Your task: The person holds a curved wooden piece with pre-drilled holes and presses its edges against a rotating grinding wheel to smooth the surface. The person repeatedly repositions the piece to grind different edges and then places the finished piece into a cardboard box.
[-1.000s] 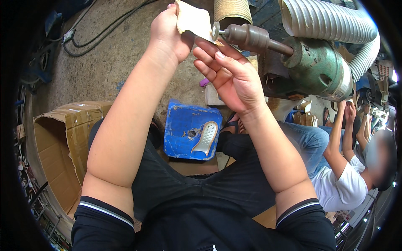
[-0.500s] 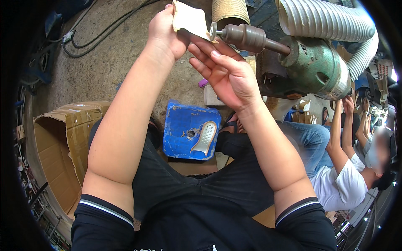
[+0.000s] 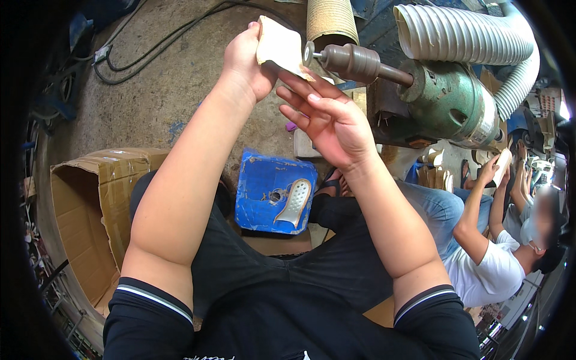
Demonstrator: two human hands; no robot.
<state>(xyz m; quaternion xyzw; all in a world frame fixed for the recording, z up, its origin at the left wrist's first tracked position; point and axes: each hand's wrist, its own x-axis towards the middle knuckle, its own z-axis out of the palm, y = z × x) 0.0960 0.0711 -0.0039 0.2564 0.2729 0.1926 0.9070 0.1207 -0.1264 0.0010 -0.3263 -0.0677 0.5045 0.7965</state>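
Left hand (image 3: 243, 60) grasps a flat tan workpiece (image 3: 279, 45) against the small grinding wheel (image 3: 309, 54) on the brown spindle (image 3: 354, 61). Right hand (image 3: 330, 120), fingers released, supports it from below. The green motor (image 3: 447, 102) and grey ribbed hose (image 3: 462, 33) crowd the right; bare concrete floor (image 3: 162, 90) lies left.

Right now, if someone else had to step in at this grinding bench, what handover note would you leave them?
Left hand: grips the pale tan, flat sole-shaped piece by its upper edge, holding it against the small grinding wheel at the tip of the brown spindle of the green motor.
Right hand: open, fingers spread, fingertips supporting the piece from below.
Nearby: a blue block with a white ribbed sole part lying on it sits on the floor between the knees; an open cardboard box stands at the left.
Done: piece brought to the wheel.
Left: how much edge remains unground cannot be told.
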